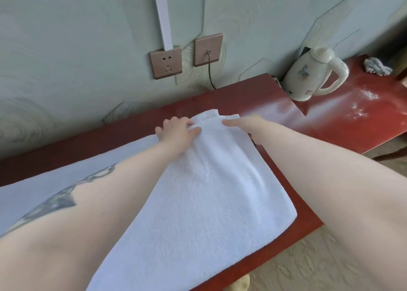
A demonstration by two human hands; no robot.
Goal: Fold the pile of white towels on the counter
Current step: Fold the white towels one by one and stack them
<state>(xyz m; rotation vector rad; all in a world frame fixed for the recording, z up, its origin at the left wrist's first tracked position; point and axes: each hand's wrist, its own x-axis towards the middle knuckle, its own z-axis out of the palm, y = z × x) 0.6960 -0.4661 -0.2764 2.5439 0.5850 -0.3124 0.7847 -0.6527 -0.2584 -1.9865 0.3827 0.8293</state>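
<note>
A white towel [211,193] lies folded over on the red-brown counter [343,134], its folded half reaching from the near edge to the far side. A flat single layer of it stretches away to the left under my left forearm. My left hand [176,132] rests on the towel's far left corner, thumb out to the right, fingers curled over the edge. My right hand [244,123] lies on the far right corner with fingers pointing left; its fingertips pinch the towel's edge.
A cream electric kettle [315,75] stands at the back right of the counter. A crumpled grey cloth [376,67] lies behind it, with white powder specks [363,103] nearby. Two wall sockets [166,62] and a cable sit on the green wall. Wooden floor lies right of the counter.
</note>
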